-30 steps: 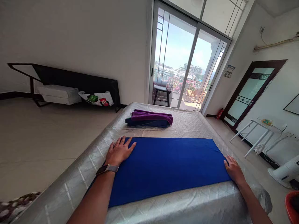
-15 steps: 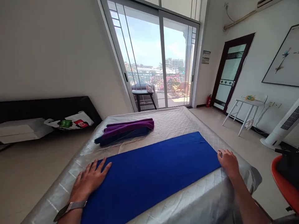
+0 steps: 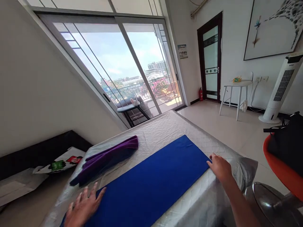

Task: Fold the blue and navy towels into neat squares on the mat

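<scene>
A long, flat blue cloth [image 3: 153,179] lies across the silvery quilted cover [image 3: 163,124] of the bed or table. My left hand [image 3: 84,205] rests at the cloth's left edge, fingers spread and nothing gripped. At the right edge is my right hand [image 3: 219,165], its fingers bent and the thumb and fingertips slightly apart beside the cloth's border; it holds nothing visible. Behind the left part of the blue cloth lies a folded purple and dark blue cloth [image 3: 109,157], touched by neither hand.
An orange chair [image 3: 274,160] with a black bag [image 3: 287,142] stands at the right. Farther back are a white fan [image 3: 279,91], a white stool [image 3: 238,83] and a dark stool [image 3: 129,108]. White bags [image 3: 59,162] lie at the left.
The view has tilted and turned right, so the cloths and hands sit differently in the picture. My right hand's thumb and fingers look slightly more apart. The cloths themselves look unchanged.
</scene>
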A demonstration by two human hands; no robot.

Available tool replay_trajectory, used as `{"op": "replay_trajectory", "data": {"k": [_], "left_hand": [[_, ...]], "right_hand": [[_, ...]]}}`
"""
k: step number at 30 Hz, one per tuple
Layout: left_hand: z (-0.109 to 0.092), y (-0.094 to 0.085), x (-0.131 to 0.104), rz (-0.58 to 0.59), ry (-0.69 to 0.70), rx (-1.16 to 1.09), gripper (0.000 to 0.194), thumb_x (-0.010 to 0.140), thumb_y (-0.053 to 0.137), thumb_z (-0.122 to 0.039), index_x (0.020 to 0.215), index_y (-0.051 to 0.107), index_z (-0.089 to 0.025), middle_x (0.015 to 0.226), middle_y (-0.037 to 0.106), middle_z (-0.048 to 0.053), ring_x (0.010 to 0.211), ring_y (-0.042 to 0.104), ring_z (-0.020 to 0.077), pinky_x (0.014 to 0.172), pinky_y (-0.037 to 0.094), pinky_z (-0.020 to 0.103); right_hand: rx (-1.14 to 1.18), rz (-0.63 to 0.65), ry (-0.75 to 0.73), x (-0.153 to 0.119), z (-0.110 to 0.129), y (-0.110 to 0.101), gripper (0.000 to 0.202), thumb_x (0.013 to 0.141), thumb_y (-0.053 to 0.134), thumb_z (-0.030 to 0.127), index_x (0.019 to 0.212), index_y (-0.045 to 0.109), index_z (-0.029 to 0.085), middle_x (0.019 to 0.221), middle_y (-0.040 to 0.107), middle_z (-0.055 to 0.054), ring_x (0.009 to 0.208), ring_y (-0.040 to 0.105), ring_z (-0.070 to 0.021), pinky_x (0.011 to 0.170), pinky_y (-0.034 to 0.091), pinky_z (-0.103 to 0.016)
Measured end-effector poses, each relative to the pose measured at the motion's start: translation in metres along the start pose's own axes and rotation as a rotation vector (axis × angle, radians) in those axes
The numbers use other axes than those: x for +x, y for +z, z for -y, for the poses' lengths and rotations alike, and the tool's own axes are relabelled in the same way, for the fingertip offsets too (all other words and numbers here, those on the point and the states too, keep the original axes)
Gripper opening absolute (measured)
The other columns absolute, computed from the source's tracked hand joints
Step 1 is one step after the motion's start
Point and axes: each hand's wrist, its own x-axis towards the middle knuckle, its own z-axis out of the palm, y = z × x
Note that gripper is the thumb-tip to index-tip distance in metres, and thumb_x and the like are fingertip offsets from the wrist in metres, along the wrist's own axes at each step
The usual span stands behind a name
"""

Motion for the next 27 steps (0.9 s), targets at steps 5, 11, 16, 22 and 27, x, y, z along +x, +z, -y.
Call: {"op": "replay_trajectory", "data": {"k": [5,11,16,22,27], "left_hand": [[-0.169,-0.078,0.003,-0.001,0.288,-0.319,0.042,0.096,0.031,-0.043,0.106,0.064,-0.019,0.107,0.074,0.014,0.102,0.068,0.0283,0.086,0.049,0.036],[-0.367,-0.129,0.020,0.008,0.498,-0.433,0.042,0.098,0.036,-0.050,0.098,0.067,-0.022,0.107,0.076,0.010,0.102,0.068,0.0236,0.085,0.046,0.031],[-0.428,-0.135,0.046,0.028,0.419,-0.443,0.046,0.095,0.041,-0.048,0.104,0.071,-0.014,0.115,0.073,0.023,0.112,0.066,0.0350,0.092,0.045,0.043],[-0.426,-0.127,0.070,0.072,0.416,-0.472,0.038,0.089,0.050,-0.042,0.108,0.071,-0.016,0.118,0.072,0.022,0.116,0.066,0.0332,0.087,0.047,0.037],[-0.421,-0.126,0.072,0.095,0.421,-0.557,0.031,0.082,0.060,-0.038,0.096,0.072,-0.013,0.116,0.071,0.025,0.113,0.066,0.0367,0.085,0.048,0.038]], "right_hand": [[0.040,0.021,0.046,0.002,-0.004,0.003,0.013,0.096,0.058,0.029,0.104,0.067,0.022,0.101,0.077,-0.007,0.099,0.072,-0.0238,0.070,0.047,-0.026],[0.080,0.042,0.053,0.004,-0.006,0.000,0.019,0.098,0.055,0.028,0.112,0.066,0.023,0.102,0.077,-0.007,0.099,0.072,-0.0230,0.071,0.048,-0.027],[0.151,0.033,0.066,0.008,-0.007,0.008,0.021,0.094,0.057,0.024,0.113,0.066,0.026,0.099,0.077,-0.003,0.096,0.073,-0.0203,0.070,0.046,-0.025],[0.338,-0.006,0.020,0.018,-0.010,0.020,0.027,0.085,0.054,0.015,0.103,0.068,0.030,0.086,0.076,0.001,0.085,0.073,-0.0181,0.070,0.046,-0.025],[0.534,-0.035,-0.025,0.021,-0.017,0.012,0.026,0.082,0.051,0.021,0.098,0.070,0.028,0.080,0.075,0.000,0.078,0.072,-0.0193,0.067,0.048,-0.026]]}}
